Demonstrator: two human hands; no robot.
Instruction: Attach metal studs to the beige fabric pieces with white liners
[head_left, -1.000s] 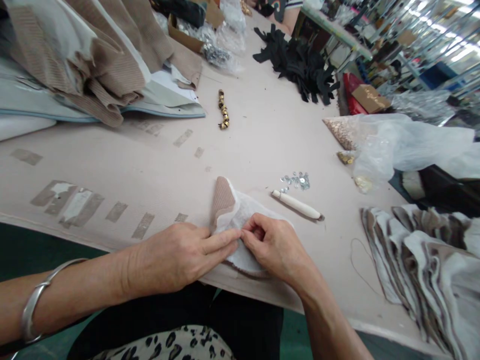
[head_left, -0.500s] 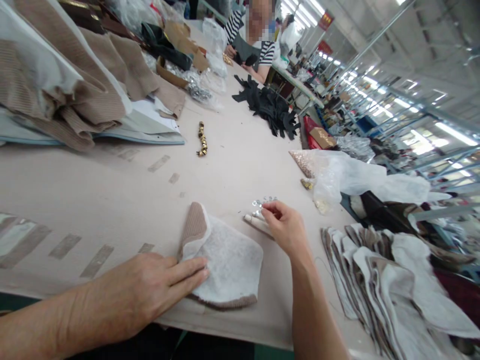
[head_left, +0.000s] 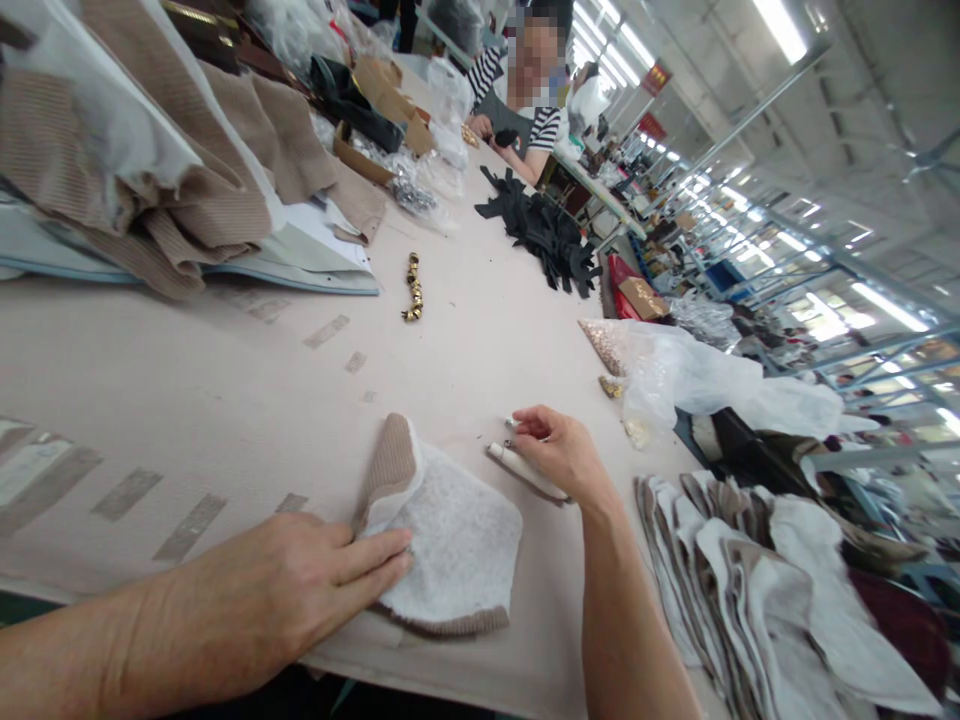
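My left hand (head_left: 292,585) lies flat on a cut fabric piece (head_left: 457,540), two fingers stretched over its white fuzzy backing. The far left corner of the piece is folded over and shows beige ribbed cloth. My right hand (head_left: 559,450) is curled, its fingertips drawn together beside small shiny bits (head_left: 511,423) on the table. What lies between those fingertips is too small to make out. Under the right hand rests a narrow, pale two-pronged tool (head_left: 529,472), partly covered by the fingers.
Stacked backed fabric pieces (head_left: 742,570) lie at the right. A string of brassy metal parts (head_left: 413,287) sits mid-table, with black strips (head_left: 540,225) beyond. Piled beige cloth (head_left: 225,200) fills the far left. Plastic bags (head_left: 675,360) line the right edge. A co-worker (head_left: 517,110) sits opposite.
My right hand has turned and its fingers now cover most of the small clear round pieces seen earlier. My left hand stays on the fabric. The view has shifted slightly.
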